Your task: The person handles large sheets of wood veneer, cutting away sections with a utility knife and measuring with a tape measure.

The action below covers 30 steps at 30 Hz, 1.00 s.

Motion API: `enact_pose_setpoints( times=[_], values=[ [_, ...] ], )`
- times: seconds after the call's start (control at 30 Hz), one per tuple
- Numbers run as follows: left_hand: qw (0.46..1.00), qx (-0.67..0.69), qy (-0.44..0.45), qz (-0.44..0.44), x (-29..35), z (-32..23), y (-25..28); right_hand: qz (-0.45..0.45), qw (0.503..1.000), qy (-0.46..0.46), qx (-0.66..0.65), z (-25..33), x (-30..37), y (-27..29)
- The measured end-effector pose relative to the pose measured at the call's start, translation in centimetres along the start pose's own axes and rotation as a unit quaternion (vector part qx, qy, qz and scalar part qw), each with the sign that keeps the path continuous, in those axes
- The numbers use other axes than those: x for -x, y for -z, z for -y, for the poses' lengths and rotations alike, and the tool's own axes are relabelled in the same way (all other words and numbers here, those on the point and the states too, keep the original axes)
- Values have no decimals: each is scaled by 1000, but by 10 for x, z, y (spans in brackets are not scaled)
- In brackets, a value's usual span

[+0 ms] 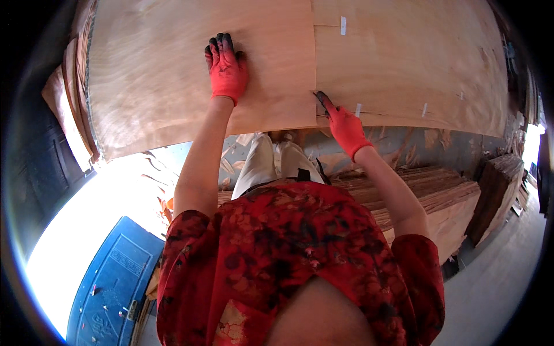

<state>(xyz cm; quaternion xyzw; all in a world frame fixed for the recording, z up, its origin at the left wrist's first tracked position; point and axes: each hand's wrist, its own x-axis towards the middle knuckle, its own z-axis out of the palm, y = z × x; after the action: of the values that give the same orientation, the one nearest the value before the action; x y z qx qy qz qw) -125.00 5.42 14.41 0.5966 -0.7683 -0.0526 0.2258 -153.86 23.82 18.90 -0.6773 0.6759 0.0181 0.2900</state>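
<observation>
A wide, thin wood veneer sheet [156, 75] lies on the left, its straight right edge meeting a second veneer sheet [404, 69] on the right. Flat on the left sheet rests my left hand [228, 72], in a red glove with dark fingertips, fingers stretched out and holding nothing. My right hand [344, 124], gloved the same way, is at the seam near the front edge. Its index finger points along the seam and the other fingers look curled under. A small dark tip shows by that finger; what it belongs to is hidden.
Short white tape strips [343, 26] dot the right sheet. Behind me on the right stand stacks of veneer [427, 190], with wood scraps [332, 160] on the floor below the front edge. A blue door [115, 282] stands at the lower left beside bright light.
</observation>
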Motion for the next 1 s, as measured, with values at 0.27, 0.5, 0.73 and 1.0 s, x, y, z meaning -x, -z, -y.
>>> enact_pose_setpoints(
  times=[0.27, 0.5, 0.73, 1.0],
  values=[
    [1000, 6, -15, -8, -1, 0, 2, -33, 989, 25, -143, -22, 30, 31],
    [998, 3, -31, -53, 3, -7, 3, -3, 984, 138, -115, -12, -5, 73],
    [994, -15, 32, -107, 45, -39, 28, 57, 952, 300, -27, -22, -55, 94],
    [980, -78, 168, -79, 148, -87, 3, 171, 873, 436, 137, 12, -93, 118]
  ],
)
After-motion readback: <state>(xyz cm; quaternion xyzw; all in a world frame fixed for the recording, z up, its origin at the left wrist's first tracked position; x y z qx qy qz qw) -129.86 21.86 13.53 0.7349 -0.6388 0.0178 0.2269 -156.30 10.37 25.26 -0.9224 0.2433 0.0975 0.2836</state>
